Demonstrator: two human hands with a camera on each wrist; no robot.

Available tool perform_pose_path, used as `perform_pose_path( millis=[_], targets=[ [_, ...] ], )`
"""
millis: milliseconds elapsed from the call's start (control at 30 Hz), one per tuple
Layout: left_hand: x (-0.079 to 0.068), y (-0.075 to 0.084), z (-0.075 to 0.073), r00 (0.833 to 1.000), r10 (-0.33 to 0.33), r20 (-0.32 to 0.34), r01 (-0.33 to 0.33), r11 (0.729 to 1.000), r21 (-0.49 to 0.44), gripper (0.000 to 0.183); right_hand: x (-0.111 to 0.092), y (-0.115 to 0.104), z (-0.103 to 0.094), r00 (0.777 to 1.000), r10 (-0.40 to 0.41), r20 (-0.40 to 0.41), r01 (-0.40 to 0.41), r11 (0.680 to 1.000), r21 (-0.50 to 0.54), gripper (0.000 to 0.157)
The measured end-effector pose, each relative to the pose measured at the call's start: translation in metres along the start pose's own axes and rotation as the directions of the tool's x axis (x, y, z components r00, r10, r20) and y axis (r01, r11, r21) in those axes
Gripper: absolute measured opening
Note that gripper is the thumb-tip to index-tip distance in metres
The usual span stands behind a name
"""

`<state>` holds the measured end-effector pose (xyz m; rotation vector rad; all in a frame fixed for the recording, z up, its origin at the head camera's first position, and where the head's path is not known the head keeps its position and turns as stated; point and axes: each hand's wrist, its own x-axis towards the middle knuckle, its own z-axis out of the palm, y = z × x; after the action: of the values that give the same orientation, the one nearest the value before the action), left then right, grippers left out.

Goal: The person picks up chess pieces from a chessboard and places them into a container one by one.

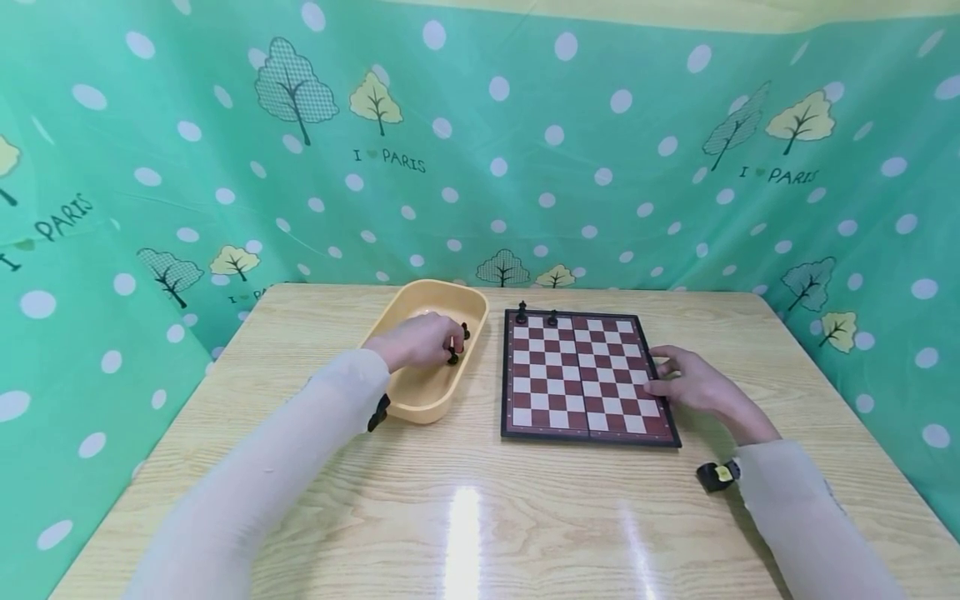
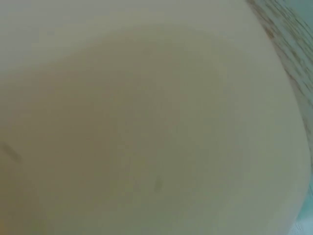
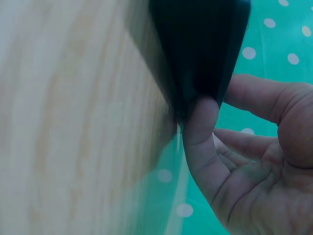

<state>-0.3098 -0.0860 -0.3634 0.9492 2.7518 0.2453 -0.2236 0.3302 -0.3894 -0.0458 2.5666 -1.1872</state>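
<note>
My left hand (image 1: 423, 340) reaches into a tan plastic basket (image 1: 422, 412), fingers bent downward. Its fingertips pinch a small black chess piece (image 1: 452, 357), partly covered by them. Another black chess piece (image 1: 466, 331) lies just beyond, by the basket's right wall. A red and white chessboard (image 1: 555, 375) with a dark frame lies to the right. My right hand (image 1: 693, 383) grips its right edge; in the right wrist view the thumb (image 3: 200, 129) presses the dark frame. A tall black piece (image 1: 521, 314) and a shorter one (image 1: 552, 318) stand on the far row. The left wrist view is blurred.
Everything stands on a light wood table (image 1: 420, 500). Behind and beside it hangs a green dotted curtain (image 1: 480, 167) with printed trees. A dark wrist device (image 1: 717, 476) sits at my right sleeve. The basket and board stand side by side, with a narrow strip of table between them.
</note>
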Motion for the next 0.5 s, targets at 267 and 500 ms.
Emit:
perform_pose_path(
  millis=[267,500],
  targets=[
    [-0.0013,-0.0004,0.0007,1.000,-0.008,-0.010,0.008,1.000,0.014,0.017,0.0010,0.0005,-0.0001,1.000,0.010,-0.004,-0.010,1.000,-0.010,0.072],
    [-0.0001,-0.0003,0.0008,1.000,0.001,-0.012,-0.001,1.000,0.015,0.018,0.0004,0.0014,0.0002,1.000,0.014,-0.006,-0.014,1.000,-0.004,0.071]
  ],
)
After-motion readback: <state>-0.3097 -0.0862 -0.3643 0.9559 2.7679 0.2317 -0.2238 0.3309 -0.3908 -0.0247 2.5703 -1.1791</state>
